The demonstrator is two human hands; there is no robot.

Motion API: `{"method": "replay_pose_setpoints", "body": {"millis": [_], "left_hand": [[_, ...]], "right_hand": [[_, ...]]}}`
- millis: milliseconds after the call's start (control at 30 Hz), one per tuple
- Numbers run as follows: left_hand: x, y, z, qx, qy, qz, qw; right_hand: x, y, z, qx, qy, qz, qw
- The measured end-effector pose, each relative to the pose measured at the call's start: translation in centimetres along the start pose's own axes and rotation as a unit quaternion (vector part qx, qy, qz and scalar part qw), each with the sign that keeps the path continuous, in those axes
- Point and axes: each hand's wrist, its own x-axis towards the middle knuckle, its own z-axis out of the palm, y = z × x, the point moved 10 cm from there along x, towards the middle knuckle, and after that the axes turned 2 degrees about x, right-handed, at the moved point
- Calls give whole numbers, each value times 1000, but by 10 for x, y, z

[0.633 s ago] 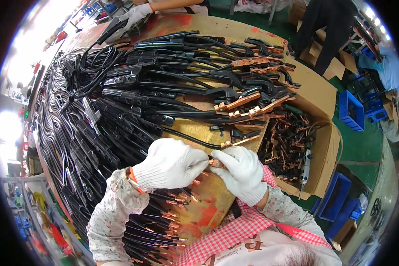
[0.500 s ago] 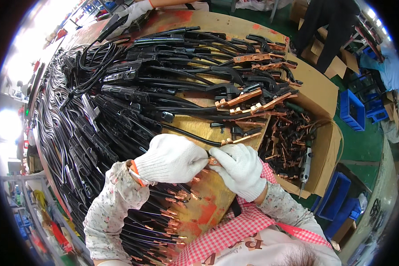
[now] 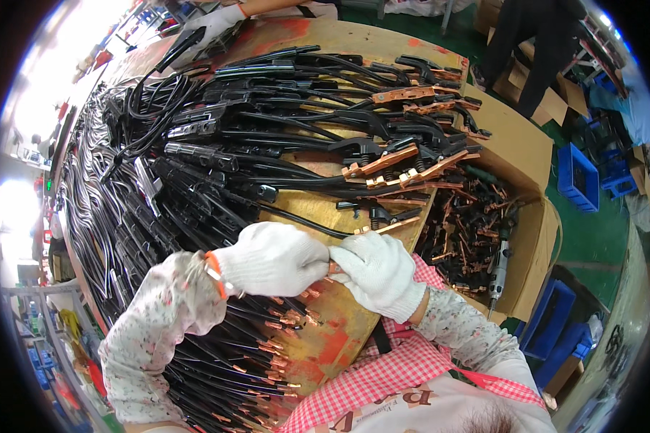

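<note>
Both my gloved hands meet over the near part of the table. My left hand, in a white knit glove with an orange cuff, is closed, its fingertips pinching at a small copper piece. My right hand, gloved alike, closes on that piece from the other side; most of it is hidden by the fingers. Just beyond them lies a welding electrode holder with a black lever and copper jaws. Below my left hand, black cables with bare copper ends fan out over the tabletop.
Black cables and handle sleeves cover the table's left and middle. More copper-jawed holders line its right edge. A cardboard box there contains copper and black parts and a powered screwdriver. Across the table, another person's gloved hand grips a black piece.
My two hands have shifted slightly left together, still pinching the copper piece, which is now more covered. My left elbow has swung outward to the left.
</note>
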Motion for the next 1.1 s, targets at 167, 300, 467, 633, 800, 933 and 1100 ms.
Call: {"method": "replay_pose_setpoints", "body": {"millis": [167, 300, 467, 633, 800, 933, 1100], "left_hand": [[-24, 7, -12, 183, 180, 131, 958], [-21, 8, -5, 210, 221, 116, 945], [-18, 6, -6, 179, 235, 116, 948], [-14, 8, -3, 177, 237, 125, 947], [-32, 31, -33, 88, 314, 136, 936], [-89, 101, -96, -250, 356, 208, 876], [-106, 76, -82, -288, 392, 164, 858]], "right_hand": [[4, 1, -3, 11, -2, -12, 1000], [5, 3, 0, 0, 2, -6, 1000], [10, 1, 9, -2, -31, 2, 1000], [9, 0, 8, -30, -36, 12, 999], [10, 2, 9, -26, -43, 21, 999], [-2, 5, 11, 102, -18, 52, 993], [7, 7, 3, -21, 2, 43, 999]]}}
